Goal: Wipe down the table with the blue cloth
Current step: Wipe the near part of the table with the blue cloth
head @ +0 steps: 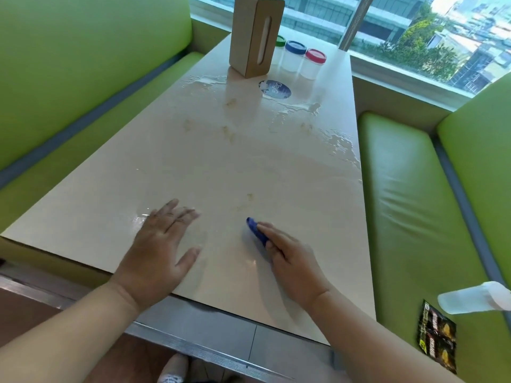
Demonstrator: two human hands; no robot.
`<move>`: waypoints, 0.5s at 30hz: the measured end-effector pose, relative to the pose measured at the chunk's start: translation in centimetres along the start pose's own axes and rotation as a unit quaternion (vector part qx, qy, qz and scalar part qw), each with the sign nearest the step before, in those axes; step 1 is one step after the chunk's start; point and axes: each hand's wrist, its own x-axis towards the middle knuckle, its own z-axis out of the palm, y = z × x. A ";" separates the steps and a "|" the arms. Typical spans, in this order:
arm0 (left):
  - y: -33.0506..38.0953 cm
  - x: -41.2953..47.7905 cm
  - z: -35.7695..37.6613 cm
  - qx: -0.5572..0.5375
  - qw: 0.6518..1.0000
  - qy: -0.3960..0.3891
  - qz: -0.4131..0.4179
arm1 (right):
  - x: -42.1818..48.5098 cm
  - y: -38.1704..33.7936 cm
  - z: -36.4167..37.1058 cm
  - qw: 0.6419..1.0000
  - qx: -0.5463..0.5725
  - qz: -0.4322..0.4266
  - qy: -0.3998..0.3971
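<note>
My right hand point(290, 261) lies on the blue cloth point(255, 230), near the front edge of the table point(221, 167) and a little right of its middle. My fingers are long and nearly straight and close together, pressing the cloth flat against the table top. I cannot tell whether my thumb hooks under it. The cloth is bunched small. Most of it is hidden beneath my fingers, and only a dark blue fold sticks out past my fingertips on their left side, towards the far end of the table.

My left hand point(160, 244) rests flat on the table, well apart from the cloth and to its left. Its fingers are spread, its thumb is out to the side, and it holds nothing. A small wet patch shines just beyond its fingertips.

Further up the table there are pale brown smears point(229, 133), and puddles of water point(343, 145) run along the right edge. At the far end stands a tall brown tissue box point(254, 37). Beside it are three clear jars, with a green lid point(280, 41), a blue lid point(295, 47) and a red lid point(315, 55). A round blue sticker point(275, 88) lies in front of them.

On the green bench point(401, 189) to my right lie a white spray bottle point(475, 298) and a black packet point(437, 335).
</note>
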 end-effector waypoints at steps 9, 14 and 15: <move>-6.8 -0.2 -2.5 0.023 0.984 0.039 -0.170 | 0.6 -0.6 1.8 0.966 -0.209 -0.095 -0.116; -7.5 -0.4 -2.0 0.046 0.988 0.047 -0.143 | 0.5 0.9 -0.1 0.976 -0.196 -0.050 -0.086; -7.6 -0.4 -1.8 0.054 0.989 0.051 -0.131 | 1.2 0.8 0.1 0.978 -0.192 -0.027 -0.074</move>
